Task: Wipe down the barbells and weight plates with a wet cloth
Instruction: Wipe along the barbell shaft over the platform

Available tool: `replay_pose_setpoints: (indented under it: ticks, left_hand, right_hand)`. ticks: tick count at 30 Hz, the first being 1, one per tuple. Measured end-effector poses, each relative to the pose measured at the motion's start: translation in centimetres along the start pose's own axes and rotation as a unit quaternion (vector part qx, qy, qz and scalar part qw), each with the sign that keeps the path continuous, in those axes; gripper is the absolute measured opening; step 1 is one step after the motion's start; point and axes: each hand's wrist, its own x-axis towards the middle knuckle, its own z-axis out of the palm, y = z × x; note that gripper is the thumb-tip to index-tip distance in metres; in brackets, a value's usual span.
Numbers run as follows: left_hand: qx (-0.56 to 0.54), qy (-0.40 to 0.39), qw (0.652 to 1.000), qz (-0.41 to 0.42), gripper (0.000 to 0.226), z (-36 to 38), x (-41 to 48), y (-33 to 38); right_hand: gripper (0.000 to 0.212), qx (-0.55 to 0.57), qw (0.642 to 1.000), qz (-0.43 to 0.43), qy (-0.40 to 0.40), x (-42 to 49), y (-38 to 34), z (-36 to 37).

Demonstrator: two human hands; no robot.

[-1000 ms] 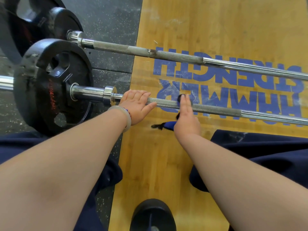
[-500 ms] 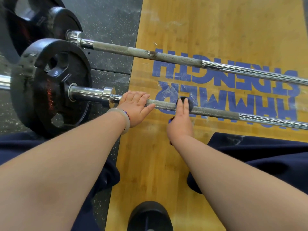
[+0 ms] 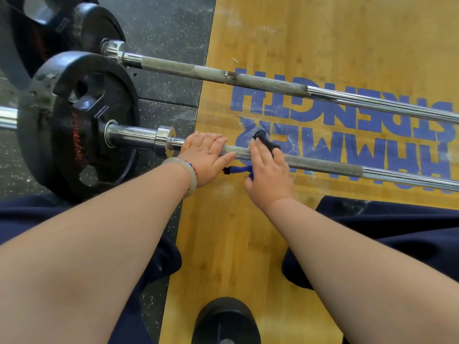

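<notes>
Two barbells lie on the floor. The near barbell (image 3: 323, 165) carries a black weight plate (image 3: 74, 125) on its left sleeve. My left hand (image 3: 203, 157) rests on the knurled shaft just right of the chrome collar, fingers laid over the bar. My right hand (image 3: 268, 170) presses a dark blue cloth (image 3: 265, 142) onto the shaft a little further right; a blue tail of the cloth hangs out below between the hands. The far barbell (image 3: 248, 80) lies parallel behind, with another black plate (image 3: 99, 28) at its left end.
A wooden platform (image 3: 323, 33) with blue lettering lies under the bars; speckled black rubber flooring (image 3: 161, 26) borders it on the left. My knees in dark blue trousers flank the hands. A dark round object (image 3: 223, 319) sits at the bottom edge.
My right hand slid with the cloth along the near bar, toward my left hand and back right. The cloth's tail now trails out to the left. My left hand stayed put.
</notes>
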Motion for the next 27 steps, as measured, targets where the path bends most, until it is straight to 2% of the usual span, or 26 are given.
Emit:
replay_pose_setpoints:
  ticks: [1, 3, 5, 8, 12, 13, 15, 17, 18, 20, 23, 26, 27]
  left_hand:
    - [0.001, 0.0, 1.0, 0.0, 0.065, 0.0, 0.0, 0.0]
    - [0.002, 0.001, 1.0, 0.002, 0.065, 0.0, 0.1, -0.1]
    - [0.005, 0.001, 1.0, 0.005, 0.064, 0.2, 0.1, -0.1]
    - [0.011, 0.005, 1.0, 0.003, 0.064, 0.3, 0.1, -0.1]
    - [0.006, 0.006, 1.0, 0.001, 0.063, 0.2, 0.1, -0.1]
    - [0.004, 0.004, 1.0, 0.002, 0.063, 0.2, 0.1, 0.0]
    - [0.002, 0.001, 1.0, 0.002, 0.063, 0.1, 0.0, 0.0]
    - [0.001, 0.003, 1.0, 0.001, 0.063, 0.1, 0.0, 0.0]
    - [0.001, 0.004, 1.0, 0.0, 0.064, 0.1, 0.0, 0.0]
    - [0.005, 0.004, 1.0, 0.0, 0.065, 0.2, 0.1, -0.1]
    - [0.004, 0.002, 1.0, 0.0, 0.064, 0.2, 0.0, 0.0]
    - [0.006, 0.001, 1.0, 0.002, 0.065, 0.2, 0.1, 0.0]
    - [0.007, 0.003, 1.0, 0.002, 0.065, 0.2, 0.1, -0.1]
  right_hand:
    - [0.069, -0.061, 0.998, -0.01, 0.006, -0.1, 0.6, 0.5]
    - [0.059, -0.061, 0.996, 0.036, 0.048, -0.1, 1.6, 0.5]
    - [0.044, 0.03, 0.992, 0.06, 0.106, 0.2, 2.5, 0.3]
    - [0.026, 0.148, 0.974, 0.041, 0.164, 1.2, 1.9, -0.8]
    - [0.018, 0.23, 0.945, 0.057, 0.226, 2.6, -0.6, -2.6]
    - [0.019, 0.223, 0.946, 0.061, 0.229, 2.8, -0.7, -2.8]
    - [0.03, 0.169, 0.974, 0.05, 0.146, 2.3, -0.2, -2.5]
    - [0.05, 0.036, 0.998, 0.034, 0.043, 1.3, 0.6, -1.5]
    - [0.055, -0.013, 0.999, 0.024, 0.025, 0.9, 0.9, -1.0]
    - [0.046, -0.03, 0.998, 0.027, 0.053, 0.7, 1.0, -0.4]
    - [0.023, 0.022, 0.989, 0.049, 0.14, 1.1, 1.0, -0.1]
    - [0.018, 0.127, 0.979, 0.077, 0.136, 1.4, 0.8, -0.3]
    - [0.018, 0.182, 0.966, 0.092, 0.16, 1.6, 0.6, -0.8]
